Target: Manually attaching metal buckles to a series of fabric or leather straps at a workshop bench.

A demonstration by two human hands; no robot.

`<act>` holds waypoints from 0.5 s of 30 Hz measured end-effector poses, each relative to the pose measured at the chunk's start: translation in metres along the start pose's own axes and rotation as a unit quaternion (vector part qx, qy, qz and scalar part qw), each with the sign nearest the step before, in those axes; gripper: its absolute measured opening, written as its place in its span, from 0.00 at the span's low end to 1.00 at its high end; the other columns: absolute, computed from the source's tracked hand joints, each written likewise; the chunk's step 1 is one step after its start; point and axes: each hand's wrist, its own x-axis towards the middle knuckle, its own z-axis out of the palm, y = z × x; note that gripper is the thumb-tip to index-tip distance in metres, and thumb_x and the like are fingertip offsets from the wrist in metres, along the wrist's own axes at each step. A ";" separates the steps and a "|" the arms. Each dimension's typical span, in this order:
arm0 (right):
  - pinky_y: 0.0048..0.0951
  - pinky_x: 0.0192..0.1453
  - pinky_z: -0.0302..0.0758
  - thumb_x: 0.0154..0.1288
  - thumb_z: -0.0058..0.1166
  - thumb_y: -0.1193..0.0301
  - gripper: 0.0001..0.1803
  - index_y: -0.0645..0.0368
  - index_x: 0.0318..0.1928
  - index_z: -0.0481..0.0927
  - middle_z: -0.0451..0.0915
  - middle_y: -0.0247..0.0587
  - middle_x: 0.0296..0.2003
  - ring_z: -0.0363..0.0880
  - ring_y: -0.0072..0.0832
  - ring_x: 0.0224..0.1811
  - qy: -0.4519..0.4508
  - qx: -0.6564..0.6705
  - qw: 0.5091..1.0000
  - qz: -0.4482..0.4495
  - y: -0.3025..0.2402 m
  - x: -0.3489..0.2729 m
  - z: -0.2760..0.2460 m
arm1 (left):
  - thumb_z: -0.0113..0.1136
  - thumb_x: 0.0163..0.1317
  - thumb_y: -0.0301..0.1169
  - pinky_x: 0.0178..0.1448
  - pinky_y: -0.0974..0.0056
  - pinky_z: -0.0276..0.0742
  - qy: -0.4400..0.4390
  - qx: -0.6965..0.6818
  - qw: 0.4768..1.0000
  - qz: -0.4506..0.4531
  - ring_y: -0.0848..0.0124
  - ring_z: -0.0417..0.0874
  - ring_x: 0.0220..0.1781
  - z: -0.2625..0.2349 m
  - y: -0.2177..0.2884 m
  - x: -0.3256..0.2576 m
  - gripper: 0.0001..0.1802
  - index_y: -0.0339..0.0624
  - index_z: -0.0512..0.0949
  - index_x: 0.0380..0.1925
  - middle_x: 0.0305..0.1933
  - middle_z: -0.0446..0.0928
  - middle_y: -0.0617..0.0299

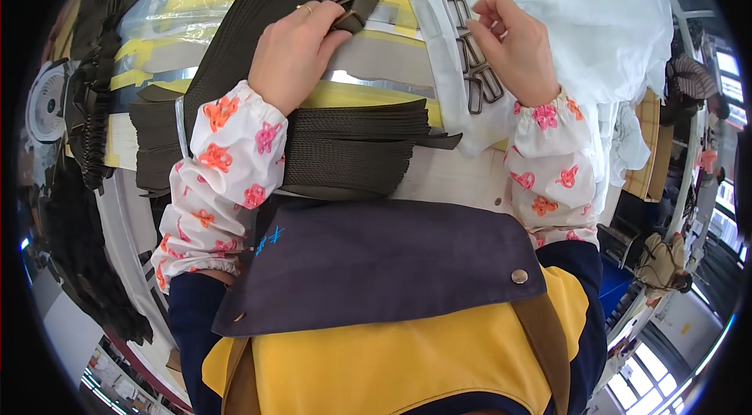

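My left hand (301,50) is closed on the end of a dark olive webbing strap (365,4), its fingers and thumb beside a metal slide buckle (349,21). That end lies at the edge of a thick fanned stack of webbing straps (251,19), with a row of buckles along its top. Over on the right, my right hand (517,47) has its fingers curled, with a gap between thumb and forefinger. Their tips are right by a bronze-coloured slide buckle (452,11), one of several lying in a column on white cloth.
Nearer me lies a tied bundle of webbing (352,148). White fabric (580,15) spreads at the right. Yellow tape (368,94) crosses the table. A small white fan (48,101) and a dark pile of straps (94,101) stand at the left.
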 end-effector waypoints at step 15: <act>0.29 0.29 0.69 0.47 0.55 0.68 0.12 0.62 0.30 0.70 0.72 0.40 0.18 0.72 0.31 0.22 -0.149 -0.082 0.980 0.106 0.026 0.000 -0.011 | 0.53 0.56 0.36 0.32 0.58 0.71 -0.284 -0.176 0.942 -0.008 0.56 0.76 0.28 -0.009 0.030 -0.008 0.12 0.38 0.79 0.27 0.24 0.76 0.54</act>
